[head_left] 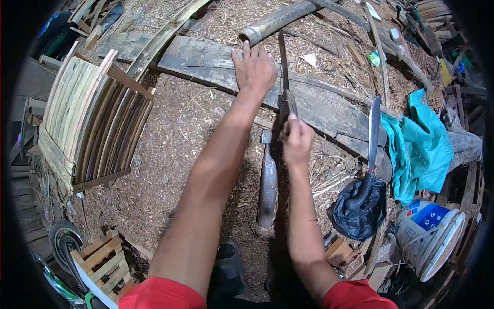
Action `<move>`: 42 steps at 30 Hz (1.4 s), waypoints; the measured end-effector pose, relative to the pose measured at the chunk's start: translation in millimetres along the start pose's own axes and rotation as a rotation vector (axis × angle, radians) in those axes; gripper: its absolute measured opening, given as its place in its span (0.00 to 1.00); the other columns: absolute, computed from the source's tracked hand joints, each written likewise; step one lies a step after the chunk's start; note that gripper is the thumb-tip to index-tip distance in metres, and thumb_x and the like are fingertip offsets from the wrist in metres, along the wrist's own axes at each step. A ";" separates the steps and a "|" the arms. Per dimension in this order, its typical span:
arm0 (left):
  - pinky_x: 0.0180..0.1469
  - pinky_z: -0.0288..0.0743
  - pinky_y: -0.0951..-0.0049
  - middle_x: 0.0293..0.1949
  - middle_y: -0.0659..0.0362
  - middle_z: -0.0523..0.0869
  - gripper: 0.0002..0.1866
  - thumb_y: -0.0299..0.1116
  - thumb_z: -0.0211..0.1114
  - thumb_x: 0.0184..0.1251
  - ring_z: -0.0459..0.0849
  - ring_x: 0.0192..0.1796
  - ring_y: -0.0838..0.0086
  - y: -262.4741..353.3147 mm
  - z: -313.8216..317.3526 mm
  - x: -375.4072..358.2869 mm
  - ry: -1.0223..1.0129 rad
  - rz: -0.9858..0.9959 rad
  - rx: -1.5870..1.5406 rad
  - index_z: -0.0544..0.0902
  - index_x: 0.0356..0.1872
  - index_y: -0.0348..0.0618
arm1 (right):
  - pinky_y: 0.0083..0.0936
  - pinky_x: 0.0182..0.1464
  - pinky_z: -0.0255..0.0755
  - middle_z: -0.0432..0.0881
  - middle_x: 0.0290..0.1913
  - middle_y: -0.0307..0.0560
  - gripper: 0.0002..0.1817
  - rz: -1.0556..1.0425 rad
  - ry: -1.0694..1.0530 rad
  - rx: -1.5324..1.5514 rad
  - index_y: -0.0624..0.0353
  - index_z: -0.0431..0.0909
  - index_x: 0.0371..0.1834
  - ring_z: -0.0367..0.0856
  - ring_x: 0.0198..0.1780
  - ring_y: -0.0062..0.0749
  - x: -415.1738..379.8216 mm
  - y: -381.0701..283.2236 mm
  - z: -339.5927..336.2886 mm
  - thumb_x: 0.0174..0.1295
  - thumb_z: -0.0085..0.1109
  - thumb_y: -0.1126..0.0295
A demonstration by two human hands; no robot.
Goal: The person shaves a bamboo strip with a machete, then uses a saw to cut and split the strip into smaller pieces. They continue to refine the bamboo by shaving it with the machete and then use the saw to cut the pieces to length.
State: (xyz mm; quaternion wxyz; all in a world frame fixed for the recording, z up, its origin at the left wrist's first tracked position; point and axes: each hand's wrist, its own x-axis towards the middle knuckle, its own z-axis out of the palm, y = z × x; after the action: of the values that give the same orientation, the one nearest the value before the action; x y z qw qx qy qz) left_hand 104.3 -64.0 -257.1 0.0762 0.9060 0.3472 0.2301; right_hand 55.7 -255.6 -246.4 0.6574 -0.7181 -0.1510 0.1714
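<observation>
The left hand (254, 69) is laid flat and open, fingers spread, on a weathered wooden plank (206, 62) that runs across the ground; nothing is gripped by it. Just beside it, to its right, a long dark blade (283, 67) is stood on the plank, and its handle end is clasped in the closed right hand (297, 141). The tip of the blade is pointed toward a bamboo pole (278, 21) that lies across the far edge of the plank. Below the right hand, a dark rounded piece of wood (267, 190) is seen lying on the ground, which is covered in sawdust and shavings (175, 154).

At the left, a stack of curved bamboo slats (87, 121) is leaned together. At the right, a second knife (373, 139) is stuck upright beside a black plastic bag (360, 208), with a teal cloth (422, 144) draped near it and a white bucket (437, 237) at the lower right. A small wooden crate (103, 260) is set at the lower left.
</observation>
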 end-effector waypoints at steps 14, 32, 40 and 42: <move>0.60 0.74 0.63 0.52 0.53 0.83 0.13 0.33 0.73 0.59 0.81 0.57 0.59 -46.8 -27.4 -21.0 -0.086 0.369 -0.698 0.88 0.46 0.45 | 0.21 0.24 0.53 0.66 0.17 0.30 0.21 0.014 -0.033 0.281 0.56 0.71 0.19 0.62 0.21 0.15 0.3 -1.4 -15.7 0.73 0.51 0.61; 0.64 0.65 0.50 0.50 0.47 0.83 0.18 0.42 0.52 0.74 0.78 0.59 0.52 2.8 3.4 19.2 0.008 0.185 -0.270 0.84 0.47 0.39 | 0.19 0.23 0.51 0.65 0.17 0.30 0.23 -0.049 -0.044 0.003 0.56 0.67 0.18 0.59 0.20 0.13 -46.0 12.4 -44.6 0.73 0.52 0.60; 0.75 0.48 0.44 0.61 0.55 0.81 0.24 0.46 0.44 0.76 0.69 0.71 0.59 13.9 2.3 4.3 -0.076 0.157 -0.058 0.83 0.56 0.43 | 0.19 0.21 0.52 0.66 0.16 0.31 0.23 0.093 0.004 0.026 0.55 0.68 0.18 0.62 0.17 0.15 -15.7 -11.7 -27.7 0.73 0.53 0.57; 0.75 0.47 0.45 0.61 0.54 0.81 0.25 0.45 0.43 0.76 0.68 0.72 0.59 16.6 -0.5 2.4 -0.102 0.133 -0.038 0.83 0.57 0.42 | 0.23 0.22 0.53 0.66 0.15 0.32 0.25 0.043 0.021 -0.024 0.57 0.68 0.17 0.62 0.19 0.17 -6.3 -4.8 -23.7 0.72 0.52 0.56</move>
State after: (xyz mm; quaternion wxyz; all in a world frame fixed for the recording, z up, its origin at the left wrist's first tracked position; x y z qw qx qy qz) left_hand 115.5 -74.8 -250.8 0.0955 0.9359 0.2774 0.1949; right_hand 60.6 -279.1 -239.6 0.6463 -0.7309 -0.1306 0.1760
